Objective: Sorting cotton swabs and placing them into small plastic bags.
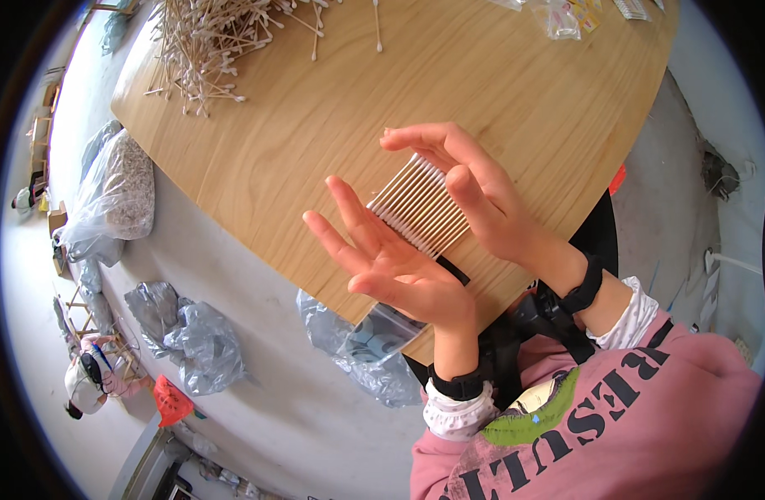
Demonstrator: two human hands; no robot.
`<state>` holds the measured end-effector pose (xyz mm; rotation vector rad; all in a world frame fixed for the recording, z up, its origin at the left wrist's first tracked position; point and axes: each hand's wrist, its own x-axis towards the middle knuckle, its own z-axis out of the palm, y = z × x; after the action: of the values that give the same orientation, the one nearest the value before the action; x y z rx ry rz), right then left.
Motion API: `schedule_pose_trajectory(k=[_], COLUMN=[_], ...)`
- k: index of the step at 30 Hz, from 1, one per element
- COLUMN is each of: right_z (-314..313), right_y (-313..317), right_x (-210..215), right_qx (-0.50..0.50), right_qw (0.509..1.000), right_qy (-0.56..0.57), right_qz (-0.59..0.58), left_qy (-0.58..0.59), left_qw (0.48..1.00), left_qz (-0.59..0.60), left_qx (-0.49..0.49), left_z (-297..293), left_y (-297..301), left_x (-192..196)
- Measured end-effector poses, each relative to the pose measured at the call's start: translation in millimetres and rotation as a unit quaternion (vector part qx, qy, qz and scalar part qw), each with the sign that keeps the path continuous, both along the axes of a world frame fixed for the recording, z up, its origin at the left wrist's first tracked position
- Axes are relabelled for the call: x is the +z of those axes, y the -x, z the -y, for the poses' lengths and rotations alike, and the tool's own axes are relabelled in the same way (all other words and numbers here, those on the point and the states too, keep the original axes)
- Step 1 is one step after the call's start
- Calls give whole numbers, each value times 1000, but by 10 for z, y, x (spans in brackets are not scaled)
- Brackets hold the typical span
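Observation:
A flat, side-by-side row of cotton swabs [421, 205] lies on the light wooden table, between my two hands. Their white tips line up along the two ends of the row. My left hand [399, 271] is at the lower left end, palm turned up and fingers spread, holding nothing. At the upper right my right hand [486, 196] is open too, its fingers stretched and slightly curved beside the row, its thumb raised over part of it. A short black strip [454, 269] shows by the row's near end, partly hidden by my left hand.
A heap of loose cotton swabs [211, 46] covers the table's [316, 125] far left. Small clear packets [559, 18] lie at the far right edge. Clear plastic bags [203, 346] and a filled sack [120, 187] stand on the floor at left. Another person [87, 379] is farther off.

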<state>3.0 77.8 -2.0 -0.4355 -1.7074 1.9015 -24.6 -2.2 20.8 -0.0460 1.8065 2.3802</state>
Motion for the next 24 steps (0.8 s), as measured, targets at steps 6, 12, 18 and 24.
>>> schedule_pose_trajectory(k=[6,12,18,24], right_z=[-28,-133,-355,-414], right_y=[-64,-164,-448,-619], right_x=[17,-13,13,-43], right_qx=[19,-23,-68,8], right_qw=[1000,998,989,960], right_qy=[-17,-60,-126,-256], right_qz=[17,9,48,116], left_qy=[-4,159,616,627], left_qw=[1000,981,643,617], left_qz=[11,-92,-314,-340], left_qx=[-25,-65,-331,-334], left_z=[75,312,351,301], left_y=[-1,49,-50,-65], left_x=[2,-8,13,-157])
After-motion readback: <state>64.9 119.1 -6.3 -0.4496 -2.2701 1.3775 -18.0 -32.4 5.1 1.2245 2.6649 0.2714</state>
